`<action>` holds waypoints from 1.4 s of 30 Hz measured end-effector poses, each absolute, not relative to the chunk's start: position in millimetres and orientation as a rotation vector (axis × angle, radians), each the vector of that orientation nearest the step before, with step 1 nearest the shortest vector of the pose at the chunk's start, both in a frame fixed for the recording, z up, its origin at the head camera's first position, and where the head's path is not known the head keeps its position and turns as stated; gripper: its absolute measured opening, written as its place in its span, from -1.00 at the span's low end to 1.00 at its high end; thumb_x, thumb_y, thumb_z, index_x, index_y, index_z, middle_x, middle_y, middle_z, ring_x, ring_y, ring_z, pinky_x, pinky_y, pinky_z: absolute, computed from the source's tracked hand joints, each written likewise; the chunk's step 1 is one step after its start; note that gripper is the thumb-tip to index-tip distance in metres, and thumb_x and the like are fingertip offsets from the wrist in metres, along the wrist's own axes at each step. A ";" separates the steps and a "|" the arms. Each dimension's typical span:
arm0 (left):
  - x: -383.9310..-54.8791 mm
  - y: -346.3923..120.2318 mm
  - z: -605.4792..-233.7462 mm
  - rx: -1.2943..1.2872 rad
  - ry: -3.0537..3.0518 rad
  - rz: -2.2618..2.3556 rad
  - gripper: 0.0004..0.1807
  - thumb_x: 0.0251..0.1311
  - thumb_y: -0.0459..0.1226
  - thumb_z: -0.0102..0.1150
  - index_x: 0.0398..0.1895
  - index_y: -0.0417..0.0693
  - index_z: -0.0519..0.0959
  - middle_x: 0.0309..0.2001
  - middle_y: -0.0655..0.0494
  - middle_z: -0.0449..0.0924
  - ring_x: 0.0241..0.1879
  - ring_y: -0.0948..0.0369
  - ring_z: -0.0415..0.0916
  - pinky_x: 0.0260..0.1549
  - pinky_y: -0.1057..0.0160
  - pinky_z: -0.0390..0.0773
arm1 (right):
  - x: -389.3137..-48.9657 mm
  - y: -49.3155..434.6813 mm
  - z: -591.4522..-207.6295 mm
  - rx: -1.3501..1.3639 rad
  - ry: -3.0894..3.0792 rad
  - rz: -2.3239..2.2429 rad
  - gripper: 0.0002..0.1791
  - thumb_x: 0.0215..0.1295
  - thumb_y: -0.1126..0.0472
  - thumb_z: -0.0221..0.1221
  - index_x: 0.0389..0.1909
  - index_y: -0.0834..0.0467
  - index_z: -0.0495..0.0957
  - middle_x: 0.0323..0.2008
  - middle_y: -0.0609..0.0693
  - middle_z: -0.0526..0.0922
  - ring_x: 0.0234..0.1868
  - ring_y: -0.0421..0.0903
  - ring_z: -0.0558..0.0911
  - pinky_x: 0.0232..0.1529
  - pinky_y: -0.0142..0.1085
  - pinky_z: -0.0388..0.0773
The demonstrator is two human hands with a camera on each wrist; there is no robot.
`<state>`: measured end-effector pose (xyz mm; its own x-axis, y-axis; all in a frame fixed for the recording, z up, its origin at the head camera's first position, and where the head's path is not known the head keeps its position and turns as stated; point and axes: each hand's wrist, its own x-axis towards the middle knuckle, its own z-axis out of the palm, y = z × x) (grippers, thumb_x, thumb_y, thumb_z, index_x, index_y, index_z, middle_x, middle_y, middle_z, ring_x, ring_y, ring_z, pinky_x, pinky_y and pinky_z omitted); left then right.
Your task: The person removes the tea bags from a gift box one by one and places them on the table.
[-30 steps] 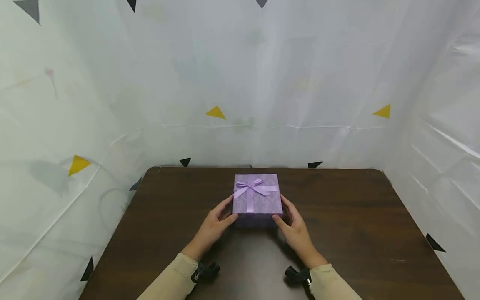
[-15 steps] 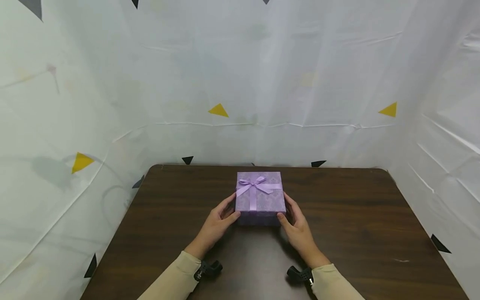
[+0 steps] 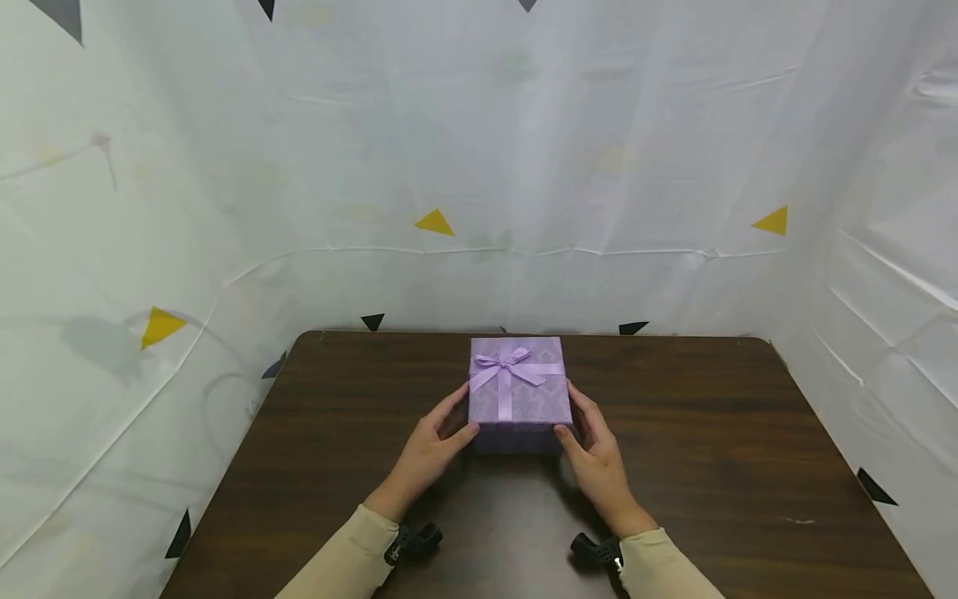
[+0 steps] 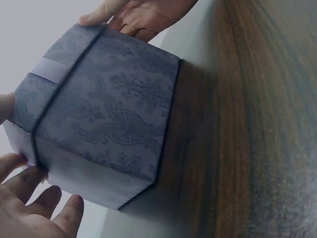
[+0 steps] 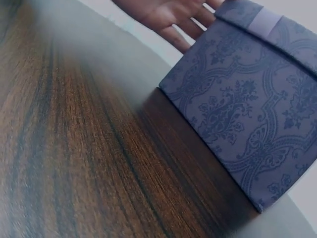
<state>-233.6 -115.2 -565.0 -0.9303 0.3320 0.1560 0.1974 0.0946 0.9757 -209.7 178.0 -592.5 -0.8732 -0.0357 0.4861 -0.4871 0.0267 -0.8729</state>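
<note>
A purple patterned gift box (image 3: pixel 516 441) stands near the table's far edge, its lid (image 3: pixel 542 403) crossed by a lilac ribbon tied in a bow (image 3: pixel 506 367). My left hand (image 3: pixel 425 456) grips the lid's left side, thumb at the near corner and fingertips along the side. From the right, my right hand (image 3: pixel 599 466) holds it in the same way. In the left wrist view, a dark seam runs between the lid and the lower part of the box (image 4: pixel 114 109). The box's lower edge meets the tabletop in the right wrist view. Its inside is hidden.
The dark brown wooden table (image 3: pixel 696 466) extends to both sides of the box. White sheeting (image 3: pixel 359 166) with yellow and black triangles hangs behind and at the sides. Black straps with small camera mounts (image 3: pixel 599 549) sit on both wrists.
The lid looks slightly larger and its far edge sits a little higher in the head view. Both hands keep their grip; the head view has shifted slightly.
</note>
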 end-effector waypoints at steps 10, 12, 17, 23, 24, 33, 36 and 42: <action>-232.0 -120.8 -551.0 0.598 2.311 1.959 -0.22 0.54 -0.22 0.33 0.74 0.14 0.26 0.72 0.02 0.24 0.66 -0.17 0.24 0.57 -0.27 0.27 | -214.7 168.6 -585.3 0.630 -1.896 1.723 -0.18 0.37 0.65 0.27 0.63 0.29 0.32 0.61 0.28 0.36 0.66 -0.03 0.37 0.62 -0.34 0.30; -233.0 -122.1 -546.2 0.604 2.299 1.982 -0.22 0.54 -0.23 0.32 0.73 0.15 0.26 0.71 0.03 0.24 0.64 -0.18 0.28 0.53 -0.27 0.32 | -216.7 165.8 -582.1 0.638 -1.883 1.707 -0.18 0.37 0.65 0.27 0.63 0.30 0.33 0.60 0.29 0.37 0.65 0.00 0.38 0.62 -0.31 0.31; -235.2 -127.7 -537.5 0.601 2.346 1.957 -0.24 0.55 -0.20 0.31 0.73 0.14 0.28 0.68 0.01 0.30 0.57 -0.09 0.42 0.50 -0.11 0.46 | -215.7 159.0 -569.9 0.623 -1.870 1.745 -0.21 0.38 0.63 0.28 0.61 0.30 0.35 0.57 0.28 0.39 0.64 0.02 0.40 0.62 -0.28 0.32; -228.5 -140.0 -523.0 0.579 2.361 1.974 -0.26 0.56 -0.19 0.31 0.72 0.23 0.30 0.62 0.04 0.39 0.44 0.00 0.55 0.34 0.29 0.60 | -207.3 145.9 -544.6 0.618 -1.845 1.880 -0.20 0.41 0.63 0.26 0.63 0.28 0.31 0.59 0.29 0.33 0.70 0.09 0.31 0.64 -0.30 0.27; -226.9 -142.8 -521.1 0.589 2.359 1.986 -0.27 0.56 -0.20 0.30 0.72 0.23 0.29 0.61 0.02 0.40 0.44 0.00 0.54 0.33 0.34 0.58 | -205.6 142.2 -540.7 0.615 -1.838 1.897 -0.20 0.41 0.62 0.26 0.63 0.28 0.31 0.59 0.29 0.32 0.70 0.11 0.30 0.63 -0.30 0.28; -213.0 -171.1 -513.0 0.588 2.378 2.065 -0.31 0.62 -0.25 0.19 0.73 0.23 0.27 0.64 -0.01 0.35 0.53 -0.02 0.45 0.35 0.47 0.51 | -200.0 105.1 -528.1 0.609 -1.824 1.967 -0.22 0.44 0.57 0.27 0.64 0.25 0.30 0.51 0.25 0.36 0.61 0.07 0.43 0.56 -0.31 0.42; -210.2 -178.5 -515.8 0.563 2.394 2.075 -0.32 0.65 -0.24 0.16 0.73 0.22 0.26 0.67 0.00 0.30 0.57 -0.04 0.38 0.38 0.48 0.47 | -198.8 95.8 -529.4 0.615 -1.830 1.961 -0.23 0.43 0.57 0.29 0.62 0.27 0.32 0.48 0.27 0.37 0.57 0.03 0.46 0.57 -0.30 0.41; -204.6 -195.2 -525.5 0.522 2.418 2.069 -0.35 0.68 -0.22 0.09 0.74 0.21 0.24 0.71 0.02 0.24 0.63 -0.04 0.31 0.40 0.51 0.40 | -192.8 82.2 -535.5 0.624 -1.881 1.910 -0.26 0.41 0.53 0.33 0.57 0.31 0.37 0.43 0.28 0.39 0.54 -0.03 0.49 0.59 -0.20 0.38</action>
